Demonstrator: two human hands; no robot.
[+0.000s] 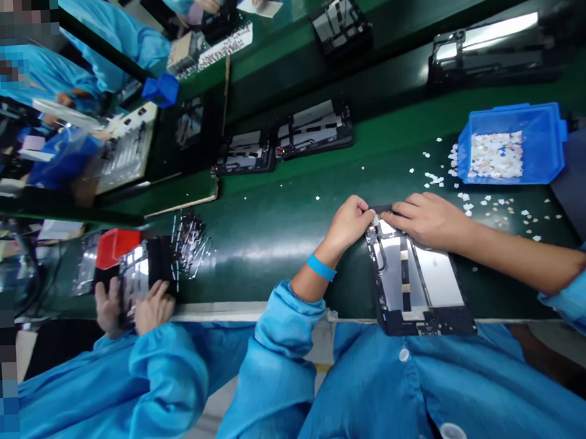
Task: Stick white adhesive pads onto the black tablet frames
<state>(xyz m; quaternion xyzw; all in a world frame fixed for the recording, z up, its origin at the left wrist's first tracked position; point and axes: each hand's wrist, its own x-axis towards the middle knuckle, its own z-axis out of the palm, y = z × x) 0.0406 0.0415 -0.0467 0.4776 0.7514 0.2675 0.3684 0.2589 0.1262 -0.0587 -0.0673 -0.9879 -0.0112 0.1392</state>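
Observation:
A black tablet frame (419, 285) with silver panels lies on the green belt (274, 227), its near end over the table edge against my blue coat. My left hand (349, 222) pinches at the frame's far left corner, fingertips closed on something too small to make out. My right hand (428, 219) rests flat on the frame's far edge, fingers pointing left and meeting the left fingertips. A blue band sits on my left wrist.
A blue bin (510, 146) of small white pieces stands at the far right, with loose pieces scattered around it. Two more frames (284, 141) lie further up the belt. A co-worker's hands (133, 306) hold a frame at my left, beside a red box (115, 245).

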